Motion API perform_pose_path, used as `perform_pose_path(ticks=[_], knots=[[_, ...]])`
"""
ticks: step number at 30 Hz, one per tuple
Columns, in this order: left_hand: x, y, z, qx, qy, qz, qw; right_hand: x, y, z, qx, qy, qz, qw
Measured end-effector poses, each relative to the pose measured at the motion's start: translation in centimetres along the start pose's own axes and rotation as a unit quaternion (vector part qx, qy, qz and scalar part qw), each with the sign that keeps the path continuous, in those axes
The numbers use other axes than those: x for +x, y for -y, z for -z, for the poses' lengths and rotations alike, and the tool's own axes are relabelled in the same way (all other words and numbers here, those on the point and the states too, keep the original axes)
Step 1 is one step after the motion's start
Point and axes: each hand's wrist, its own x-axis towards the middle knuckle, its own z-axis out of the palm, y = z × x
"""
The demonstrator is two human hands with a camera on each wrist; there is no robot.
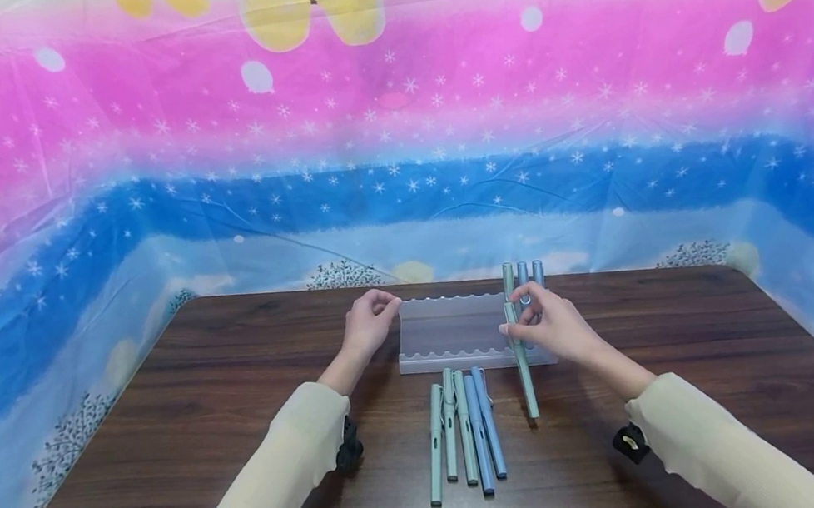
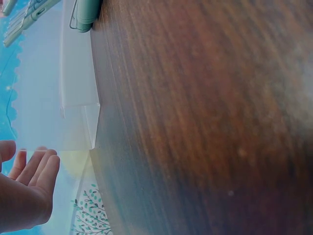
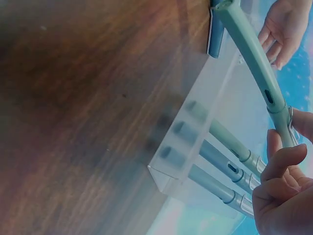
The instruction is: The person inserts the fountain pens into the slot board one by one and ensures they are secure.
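Observation:
A clear, scalloped pen rack (image 1: 453,324) stands on the table. My left hand (image 1: 368,323) pinches its upper left corner; in the left wrist view the left hand's fingers (image 2: 41,171) lie along that end. My right hand (image 1: 552,323) holds a light green pen (image 1: 525,375) by its clip end, with the barrel slanting down in front of the rack. In the right wrist view, three pens lie in slots at the right end: a green pen (image 3: 227,138) and two blue ones, the nearer a blue pen (image 3: 210,183). The right hand partly covers them in the head view.
Several loose pens lie side by side in front of the rack, among them a green pen (image 1: 436,443) at the left and a blue pen (image 1: 490,425) at the right. Behind the wooden table (image 1: 189,396) hangs a patterned cloth (image 1: 392,121).

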Motion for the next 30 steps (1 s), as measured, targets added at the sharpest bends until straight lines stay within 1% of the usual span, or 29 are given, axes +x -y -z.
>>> perform_pose_path(ticks=[10, 20, 30], knots=[[0.1, 0.1, 0.0, -0.003, 0.0, -0.004, 1.0, 1.1, 0.7, 0.3, -0.01, -0.025, 0.011, 1.0], [0.1, 0.1, -0.1, 0.001, 0.001, 0.001, 1.0, 1.8, 1.4, 0.7, -0.037, -0.049, 0.009, 0.998], [0.0, -0.1, 0.0, 0.002, 0.003, 0.003, 1.0, 2.7, 1.7, 0.9, -0.05, -0.075, 0.02, 0.996]])
